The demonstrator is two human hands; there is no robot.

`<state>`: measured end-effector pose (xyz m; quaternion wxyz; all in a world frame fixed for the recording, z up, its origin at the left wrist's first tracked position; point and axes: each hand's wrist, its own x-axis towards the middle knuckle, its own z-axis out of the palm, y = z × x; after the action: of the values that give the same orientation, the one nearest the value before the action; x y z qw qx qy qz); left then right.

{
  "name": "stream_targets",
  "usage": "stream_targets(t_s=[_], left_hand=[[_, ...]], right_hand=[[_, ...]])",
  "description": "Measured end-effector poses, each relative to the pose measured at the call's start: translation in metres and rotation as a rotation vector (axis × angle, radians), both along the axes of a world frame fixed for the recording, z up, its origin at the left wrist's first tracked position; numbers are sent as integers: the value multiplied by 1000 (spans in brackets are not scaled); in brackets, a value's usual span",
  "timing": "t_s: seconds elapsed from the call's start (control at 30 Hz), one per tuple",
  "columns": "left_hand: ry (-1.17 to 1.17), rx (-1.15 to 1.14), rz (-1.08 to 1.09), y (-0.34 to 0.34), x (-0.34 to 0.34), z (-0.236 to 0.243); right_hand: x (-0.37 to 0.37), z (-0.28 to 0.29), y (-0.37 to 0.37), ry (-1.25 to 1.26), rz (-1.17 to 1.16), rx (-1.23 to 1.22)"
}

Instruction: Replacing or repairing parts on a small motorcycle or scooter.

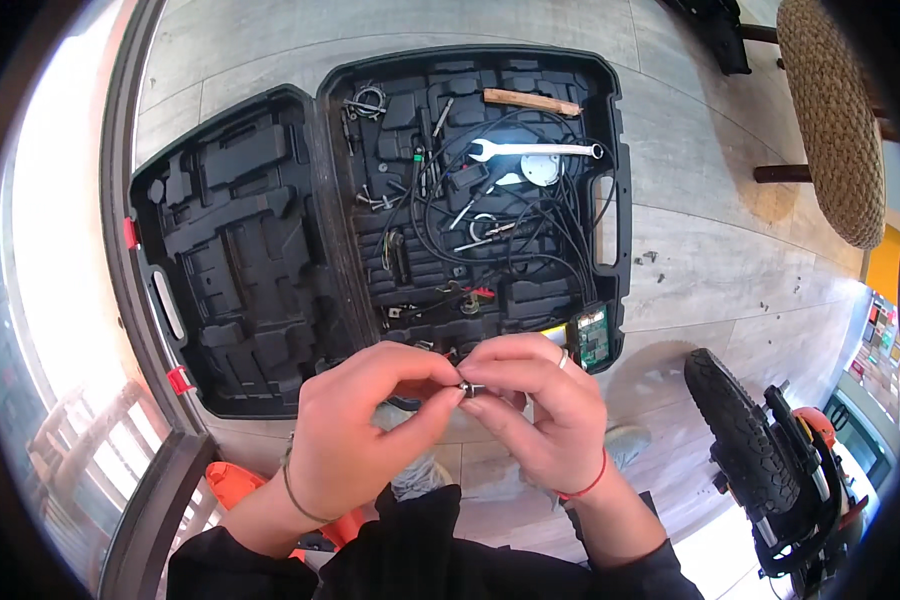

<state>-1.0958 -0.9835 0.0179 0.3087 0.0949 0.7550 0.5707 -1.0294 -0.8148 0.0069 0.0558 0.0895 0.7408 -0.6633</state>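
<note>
My left hand and my right hand meet at the near edge of the open black tool case. Thumb and fingers of both hands pinch one small metal piece, which looks like a bolt or similar fastener; the fingertips hide much of it. Beyond the hands, the case tray holds a combination wrench, black cables, a wooden stick, a round white disc and several loose bolts. A green circuit board rests in the corner nearest my right hand.
The case's lid lies folded open at the left, beside a dark door frame. Small screws are scattered on the floor at right. A black-tyred wheel stands at lower right, a woven chair at upper right. Something orange lies at lower left.
</note>
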Motion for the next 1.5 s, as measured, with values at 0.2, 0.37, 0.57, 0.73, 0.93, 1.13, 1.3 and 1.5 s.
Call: stream_targets(t_s=[0.2,0.37,0.57,0.73,0.93,1.13,1.3,1.5], left_hand=[[-465,104,167,2,0,3],[-265,73,121,0,3,-2],[-56,55,22,0,1,-3],[-216,93,72,0,-1,-2],[-437,156,151,2,-1,-5],[-412,135,145,1,-2,-5],[-286,74,62,0,-2,-6],[-320,70,66,1,-2,-4]], right_hand=[[0,-1,-1,49,11,59],[-1,0,-3,-60,-58,-41],[-3,-2,2,-24,32,12],[-1,-1,0,24,22,106],[0,-12,-3,235,2,237],[-6,3,-2,-46,-29,82],[-2,-4,3,-31,69,96],[-3,-4,2,7,36,86]])
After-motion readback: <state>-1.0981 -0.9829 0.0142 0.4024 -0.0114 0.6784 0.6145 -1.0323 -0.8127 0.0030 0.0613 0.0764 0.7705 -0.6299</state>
